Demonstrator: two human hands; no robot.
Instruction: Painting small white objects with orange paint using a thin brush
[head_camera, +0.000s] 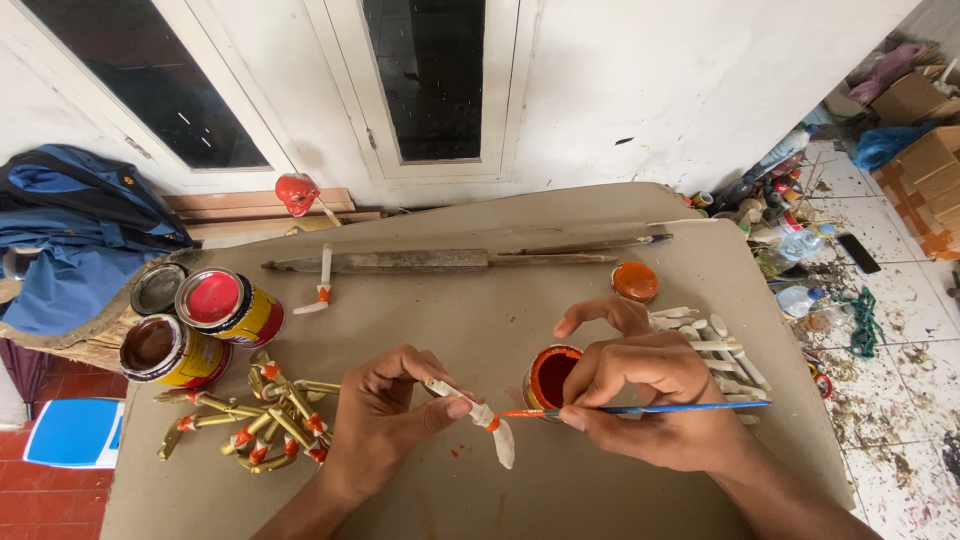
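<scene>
Fingers (445, 400) of left hand (375, 420) pinching wooden piece (480, 418); right hand (650, 400) fingers pressed around brush (640, 409). Could smear paint beyond band, or tip tin (550, 377) just beside.

bare board ahead (480, 310), tins left (200, 325)

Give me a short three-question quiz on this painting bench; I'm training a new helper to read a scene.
1. Which hand holds the blue-handled brush?
2. True or false: the small paint pot by the right hand holds blue paint.
3. Where do the unpainted pale pieces lie: A, right of the right hand; B, beside the large tins; C, on the floor?

Key
1. The right hand; the left hand pinches a pale wooden piece with an orange band.
2. False: it is orange-red.
3. A.
</scene>
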